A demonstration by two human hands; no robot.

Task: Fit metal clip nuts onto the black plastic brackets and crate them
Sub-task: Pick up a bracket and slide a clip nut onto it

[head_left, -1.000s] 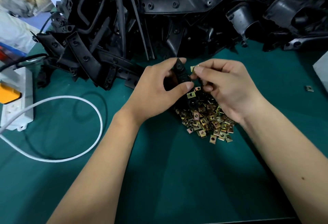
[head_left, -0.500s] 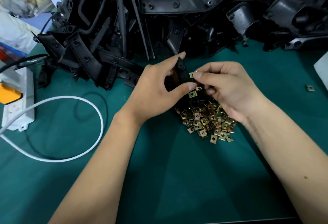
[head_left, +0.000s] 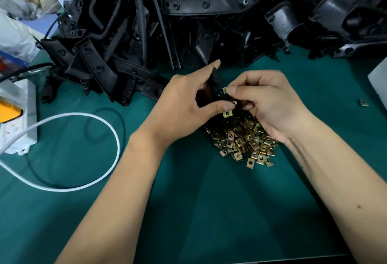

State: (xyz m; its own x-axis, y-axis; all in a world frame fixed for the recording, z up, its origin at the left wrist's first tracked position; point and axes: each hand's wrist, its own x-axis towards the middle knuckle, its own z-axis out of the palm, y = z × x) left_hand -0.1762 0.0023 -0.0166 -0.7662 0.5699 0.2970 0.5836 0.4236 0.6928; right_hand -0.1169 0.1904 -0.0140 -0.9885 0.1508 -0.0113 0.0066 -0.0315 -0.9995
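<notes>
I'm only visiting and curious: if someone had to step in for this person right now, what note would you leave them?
Left hand: grips one black bracket upright above the table.
Right hand: its fingers pinch a clip nut against the bracket's edge.
One nut appears to sit already lower on that bracket.
Supplies: loose nuts pile under the hands, one stray nut far right, heap of brackets behind.
Left: seat this nut, then crate the bracket; no crate is in view. The heap still awaits.
</notes>
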